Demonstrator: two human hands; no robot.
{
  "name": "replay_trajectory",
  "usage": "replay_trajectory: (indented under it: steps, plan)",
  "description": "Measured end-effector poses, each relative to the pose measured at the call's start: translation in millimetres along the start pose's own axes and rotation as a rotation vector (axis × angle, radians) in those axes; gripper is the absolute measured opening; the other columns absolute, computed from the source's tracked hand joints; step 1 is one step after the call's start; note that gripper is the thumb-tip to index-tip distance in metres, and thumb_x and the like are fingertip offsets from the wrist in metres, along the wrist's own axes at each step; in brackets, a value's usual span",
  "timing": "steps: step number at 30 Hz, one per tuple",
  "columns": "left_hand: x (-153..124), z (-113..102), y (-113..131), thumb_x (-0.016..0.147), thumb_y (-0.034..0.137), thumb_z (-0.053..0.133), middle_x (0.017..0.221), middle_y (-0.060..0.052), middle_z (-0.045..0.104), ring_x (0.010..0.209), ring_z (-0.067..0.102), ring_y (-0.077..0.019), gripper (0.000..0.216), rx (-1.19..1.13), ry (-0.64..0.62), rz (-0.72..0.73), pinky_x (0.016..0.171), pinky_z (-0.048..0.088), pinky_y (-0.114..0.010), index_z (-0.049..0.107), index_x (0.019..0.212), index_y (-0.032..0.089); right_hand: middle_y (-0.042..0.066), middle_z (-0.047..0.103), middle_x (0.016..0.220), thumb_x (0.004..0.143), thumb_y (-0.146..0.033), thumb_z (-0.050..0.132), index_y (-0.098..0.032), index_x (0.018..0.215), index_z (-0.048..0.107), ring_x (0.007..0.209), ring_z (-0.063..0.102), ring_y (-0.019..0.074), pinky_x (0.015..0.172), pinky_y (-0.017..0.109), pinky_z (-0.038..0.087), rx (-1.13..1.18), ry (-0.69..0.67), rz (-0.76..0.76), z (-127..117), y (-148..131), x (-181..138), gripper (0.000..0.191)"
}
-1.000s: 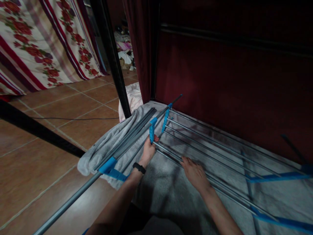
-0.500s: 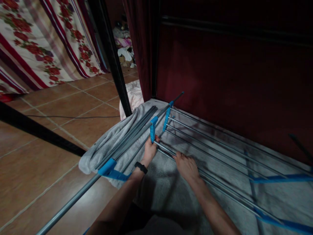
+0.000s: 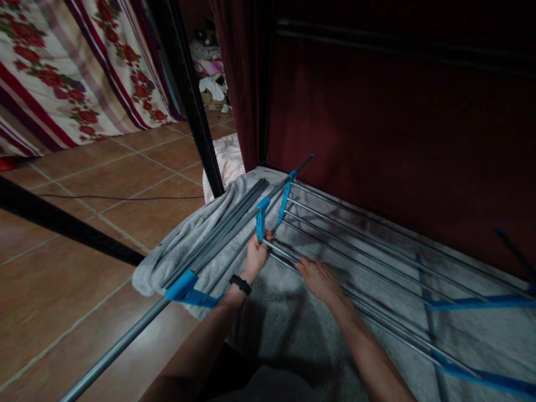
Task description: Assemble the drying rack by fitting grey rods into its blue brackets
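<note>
A metal drying rack (image 3: 360,234) with grey rods and blue plastic joints lies flat on a grey blanket (image 3: 288,329). My left hand (image 3: 255,258), with a black band on the wrist, is closed around the end of the nearest rod just below a blue bracket (image 3: 262,218). My right hand (image 3: 320,279) rests on the nearest rods a little to the right, fingers curled over them. A bundle of loose grey rods (image 3: 226,226) lies to the left of the bracket.
A long grey pole (image 3: 125,343) with a blue joint (image 3: 184,287) runs toward the lower left over brown floor tiles. A black post (image 3: 188,95) stands behind, a dark red fabric wall (image 3: 397,128) on the right, a floral cloth (image 3: 62,72) at the upper left.
My right hand has slid left along the near rods toward my left hand. My left hand has kept its grip by the blue bracket.
</note>
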State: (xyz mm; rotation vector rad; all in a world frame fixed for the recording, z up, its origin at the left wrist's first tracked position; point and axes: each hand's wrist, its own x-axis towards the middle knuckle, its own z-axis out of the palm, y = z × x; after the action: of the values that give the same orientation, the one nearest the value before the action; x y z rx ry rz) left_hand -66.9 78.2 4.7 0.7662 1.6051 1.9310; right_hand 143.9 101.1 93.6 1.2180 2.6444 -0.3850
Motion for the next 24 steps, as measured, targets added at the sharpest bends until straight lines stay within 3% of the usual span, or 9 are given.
replay_trajectory:
  steps: [7, 12, 17, 21, 24]
  plan:
    - [2.1, 1.1, -6.6, 0.073, 0.026, 0.073, 0.078, -0.004, 0.070, 0.074, 0.064, -0.0190, 0.012, 0.039, 0.028, 0.005, 0.076, 0.053, -0.034, 0.068, 0.081, 0.021, 0.007, 0.078, 0.106, 0.109, -0.045, 0.022, -0.024, 0.113, 0.063, 0.101, 0.074, 0.0207, 0.084, 0.031, 0.047, -0.001, 0.002, 0.004, 0.8, -1.8, 3.8, 0.046]
    - [6.2, -1.1, -1.4, 0.069, 0.026, 0.073, 0.077, -0.003, 0.069, 0.075, 0.064, -0.0200, 0.013, 0.062, -0.003, 0.008, 0.078, 0.055, -0.035, 0.066, 0.079, 0.021, 0.008, 0.075, 0.120, 0.108, -0.047, 0.032, -0.024, 0.128, 0.059, 0.106, 0.071, 0.0225, 0.091, 0.034, 0.050, -0.024, 0.223, 0.052, 14.6, -1.4, -15.3, 0.041]
    - [11.8, -3.1, -2.1, 0.067, 0.025, 0.071, 0.087, -0.004, 0.071, 0.085, 0.067, -0.0207, 0.014, 0.126, -0.008, 0.048, 0.088, 0.056, -0.037, 0.066, 0.078, 0.019, 0.009, 0.072, 0.125, 0.108, -0.041, 0.034, -0.023, 0.132, 0.059, 0.111, 0.068, 0.0219, 0.102, 0.038, 0.047, -0.037, 0.415, 0.186, 36.0, 37.5, -62.3, 0.039]
    - [14.7, -2.6, -6.4, 0.065, 0.030, 0.071, 0.082, -0.002, 0.071, 0.079, 0.067, -0.0205, 0.025, 0.169, -0.009, 0.062, 0.080, 0.057, -0.036, 0.067, 0.087, 0.020, 0.009, 0.073, 0.116, 0.108, -0.043, 0.035, -0.021, 0.117, 0.065, 0.107, 0.067, 0.0217, 0.102, 0.039, 0.047, -0.031, 0.417, 0.275, 48.7, 71.8, -96.0, 0.038]
    - [15.1, -1.0, -5.5, 0.063, 0.037, 0.072, 0.077, -0.001, 0.071, 0.076, 0.066, -0.0216, 0.029, 0.210, -0.002, 0.082, 0.081, 0.058, -0.040, 0.069, 0.087, 0.021, 0.009, 0.074, 0.109, 0.107, -0.048, 0.034, -0.021, 0.109, 0.066, 0.104, 0.067, 0.0217, 0.095, 0.037, 0.049, -0.022, 0.376, 0.281, 50.1, 85.0, -102.9, 0.043]
